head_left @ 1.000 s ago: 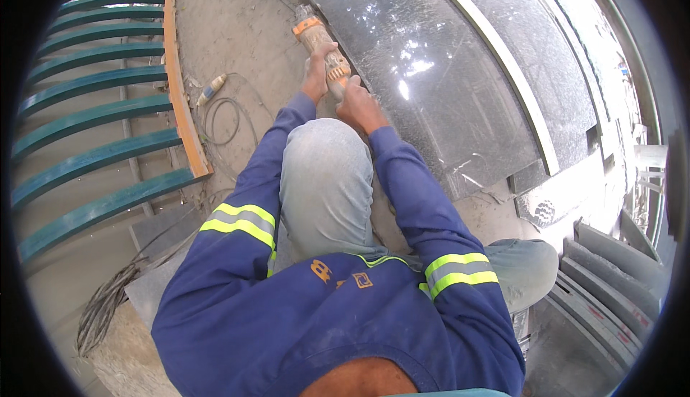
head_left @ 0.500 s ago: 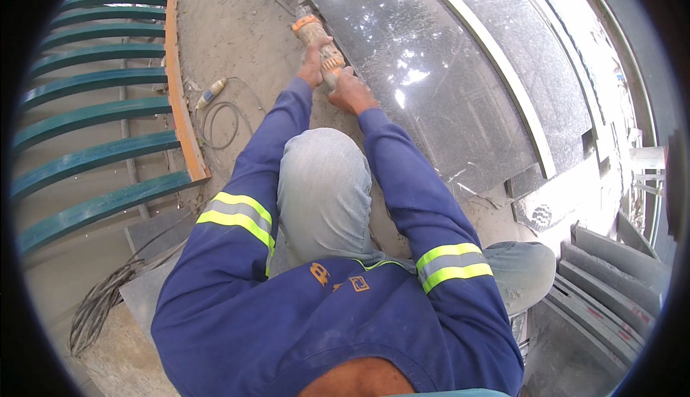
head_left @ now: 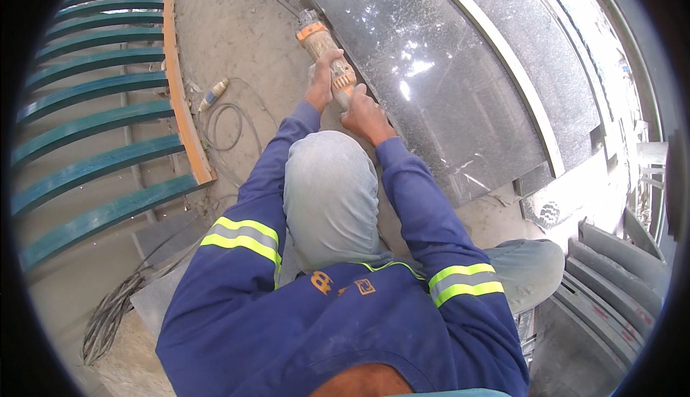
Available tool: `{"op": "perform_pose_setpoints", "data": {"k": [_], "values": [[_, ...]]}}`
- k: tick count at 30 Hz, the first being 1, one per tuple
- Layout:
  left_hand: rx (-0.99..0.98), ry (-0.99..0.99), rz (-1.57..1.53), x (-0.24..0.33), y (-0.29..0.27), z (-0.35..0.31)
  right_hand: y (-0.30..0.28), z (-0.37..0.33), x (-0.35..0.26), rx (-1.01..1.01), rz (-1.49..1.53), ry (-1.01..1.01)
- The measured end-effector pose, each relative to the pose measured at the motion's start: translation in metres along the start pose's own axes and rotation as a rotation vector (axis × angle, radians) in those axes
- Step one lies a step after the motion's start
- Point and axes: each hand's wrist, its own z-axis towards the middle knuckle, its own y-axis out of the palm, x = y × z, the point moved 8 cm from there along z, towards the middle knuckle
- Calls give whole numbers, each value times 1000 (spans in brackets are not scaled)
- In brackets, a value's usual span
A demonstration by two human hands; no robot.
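Note:
Both my hands hold a dusty, long-bodied power grinder with orange bands and a metal head at its far end. It lies slantwise along the left edge of a dark, shiny stone slab. My left hand is wrapped round the middle of its body. Closer to me, my right hand is closed on the rear grip. Whether the metal head touches the slab's edge, I cannot tell.
Teal slats with an orange side beam stand on the left. A cable connector with looped cord lies on the dusty ground. Coiled cable sits at lower left, stacked slab pieces at lower right. A pale strip crosses the slabs.
The grinder and both hands have come slightly back toward me and to the right along the slab's edge. The grip of both hands stays the same. The whole view has shifted a little.

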Motion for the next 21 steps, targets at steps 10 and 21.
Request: {"op": "perform_pose_setpoints", "data": {"k": [10, 21], "values": [[-21, 8, -54, 15, -10, 61, 4, 52, -6, 28, 11, 18], [-36, -32, -29, 7, -1, 23, -1, 20, -6, 14, 14, 27]]}}
